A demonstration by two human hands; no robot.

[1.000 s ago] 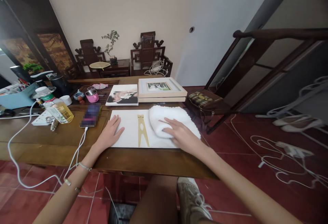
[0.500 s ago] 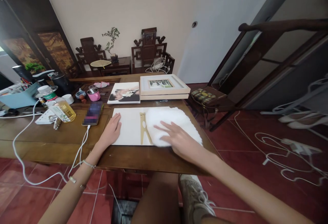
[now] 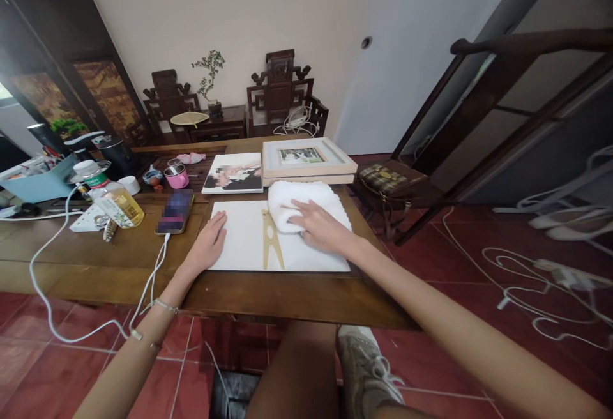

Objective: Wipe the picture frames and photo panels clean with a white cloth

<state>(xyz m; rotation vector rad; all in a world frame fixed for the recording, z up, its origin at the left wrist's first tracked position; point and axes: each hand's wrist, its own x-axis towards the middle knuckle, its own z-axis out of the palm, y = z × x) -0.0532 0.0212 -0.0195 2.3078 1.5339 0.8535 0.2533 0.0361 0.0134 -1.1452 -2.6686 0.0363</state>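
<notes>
A flat white album or board (image 3: pixel 239 234) lies on the wooden table, with a gold design (image 3: pixel 272 250) down its middle. My left hand (image 3: pixel 211 241) rests flat on its left edge, fingers stretched out. Under my right hand (image 3: pixel 322 224) is a fluffy white cloth (image 3: pixel 311 195), bunched over the upper right part of the board. The fingers of that hand press into the cloth and hold it; some of them are hidden in its folds.
Behind the board are a photo panel (image 3: pixel 230 176) and a stack of framed pictures (image 3: pixel 311 173). To the left are a charging phone (image 3: pixel 175 211), an oil-coloured bottle (image 3: pixel 119 205), a pink cup (image 3: pixel 177 176) and a power strip (image 3: pixel 86 221). A chair with a plaid bag (image 3: pixel 383 179) stands right.
My right hand has moved the cloth away from me and slightly left, uncovering the board's lower right part. The cloth is more bunched. My left hand stays put.
</notes>
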